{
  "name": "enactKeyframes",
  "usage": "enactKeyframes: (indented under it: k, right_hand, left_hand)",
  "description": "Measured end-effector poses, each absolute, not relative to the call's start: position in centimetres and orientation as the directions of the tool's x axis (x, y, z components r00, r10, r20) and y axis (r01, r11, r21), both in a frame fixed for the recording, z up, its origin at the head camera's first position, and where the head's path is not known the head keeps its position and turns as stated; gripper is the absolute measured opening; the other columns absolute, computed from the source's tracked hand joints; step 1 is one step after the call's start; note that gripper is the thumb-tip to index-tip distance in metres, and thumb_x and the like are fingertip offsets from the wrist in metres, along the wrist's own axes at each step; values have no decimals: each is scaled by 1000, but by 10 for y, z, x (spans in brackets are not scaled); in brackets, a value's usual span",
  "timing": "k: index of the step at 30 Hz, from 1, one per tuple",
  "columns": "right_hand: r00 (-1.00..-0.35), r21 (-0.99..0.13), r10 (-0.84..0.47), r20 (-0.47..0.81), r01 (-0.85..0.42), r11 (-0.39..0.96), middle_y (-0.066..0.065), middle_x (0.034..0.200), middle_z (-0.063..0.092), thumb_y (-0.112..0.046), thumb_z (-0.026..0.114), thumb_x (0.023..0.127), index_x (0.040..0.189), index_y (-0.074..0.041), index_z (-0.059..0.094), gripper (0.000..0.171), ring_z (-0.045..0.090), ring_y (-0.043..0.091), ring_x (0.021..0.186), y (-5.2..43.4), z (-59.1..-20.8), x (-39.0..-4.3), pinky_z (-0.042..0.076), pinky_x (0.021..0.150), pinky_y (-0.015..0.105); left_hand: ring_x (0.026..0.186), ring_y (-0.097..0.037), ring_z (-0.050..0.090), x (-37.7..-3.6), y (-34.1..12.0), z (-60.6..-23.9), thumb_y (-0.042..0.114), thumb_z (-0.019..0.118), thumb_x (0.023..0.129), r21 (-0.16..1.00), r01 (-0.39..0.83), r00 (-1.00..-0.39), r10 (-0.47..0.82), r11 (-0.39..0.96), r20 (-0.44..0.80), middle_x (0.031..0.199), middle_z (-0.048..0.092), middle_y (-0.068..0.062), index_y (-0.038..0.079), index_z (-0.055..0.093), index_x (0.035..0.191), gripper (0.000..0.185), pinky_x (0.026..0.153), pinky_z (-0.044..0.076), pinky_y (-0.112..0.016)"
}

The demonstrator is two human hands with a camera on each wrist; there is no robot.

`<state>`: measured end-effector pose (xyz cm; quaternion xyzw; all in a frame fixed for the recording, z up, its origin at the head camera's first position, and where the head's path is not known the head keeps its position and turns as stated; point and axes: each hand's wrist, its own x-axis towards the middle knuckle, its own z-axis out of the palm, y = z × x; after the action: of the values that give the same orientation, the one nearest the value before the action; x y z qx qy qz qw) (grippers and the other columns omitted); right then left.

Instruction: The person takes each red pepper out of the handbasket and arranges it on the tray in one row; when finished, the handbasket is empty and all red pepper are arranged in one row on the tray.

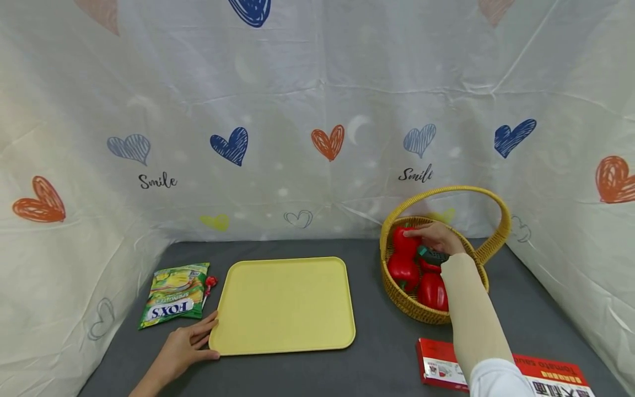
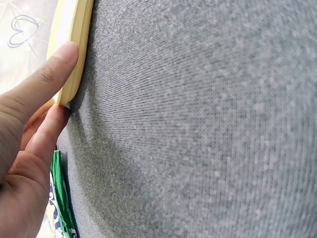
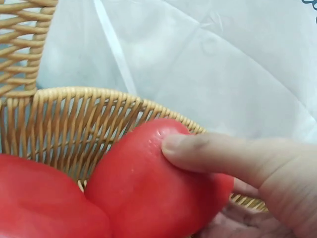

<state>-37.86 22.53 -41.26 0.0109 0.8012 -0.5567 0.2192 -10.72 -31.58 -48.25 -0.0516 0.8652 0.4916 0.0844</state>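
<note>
My right hand [image 1: 436,237] reaches into a yellow wicker basket [image 1: 416,315] with a tall handle. It grips a red bell pepper [image 3: 148,178], thumb on its near side and fingers mostly hidden behind. More red bell peppers [image 1: 433,291] lie beside it in the basket. At the near left corner of a yellow rectangular tray [image 1: 283,306], my left hand [image 1: 186,348] holds the rim. In the left wrist view the thumb presses the tray's near edge, with a finger at the corner. The tray lies flat and bare on the grey cloth.
Left of the tray lies a green and yellow FOX'S packet [image 1: 171,292], with a small red-headed item [image 1: 211,282] beside it. A red box [image 1: 550,372] marked Tomato sauce sits at the near right, partly under my right arm. A curtain [image 1: 278,182] with printed hearts hangs behind.
</note>
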Motion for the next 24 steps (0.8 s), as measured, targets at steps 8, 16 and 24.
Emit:
enactKeyframes:
  k: [8, 16, 24]
  right_hand:
    - [-886, -925, -366, -284, 152, 349, 19, 129, 43, -18, 64, 85, 135, 4, 32, 63, 57, 9, 81, 226, -419, -375, 52, 79, 27]
    - [-840, -952, -476, -261, 142, 272, 21, 148, 4, -3, 62, 83, 140, 0, 23, 69, 20, 35, 131, 236, -424, -373, 49, 89, 33]
    - [-841, -937, -490, -229, 54, 345, 25, 144, 18, -3, 65, 81, 138, 1, 26, 69, 21, 39, 130, 234, -420, -369, 48, 90, 39]
  left_hand:
    - [117, -28, 44, -108, -317, -484, 20, 81, 58, 842, -151, -984, 4, 517, -179, 139, 34, -16, -6, 48, 126, 80, 82, 51, -21]
    - [114, -27, 47, -107, -321, -487, 23, 81, 58, 828, -101, -989, 34, 552, -144, 138, 34, -16, -5, 49, 125, 79, 81, 51, -20]
    - [115, -28, 45, -107, -324, -486, 32, 79, 58, 755, 3, -992, 100, 655, -82, 138, 37, -15, 0, 55, 122, 75, 80, 52, -19]
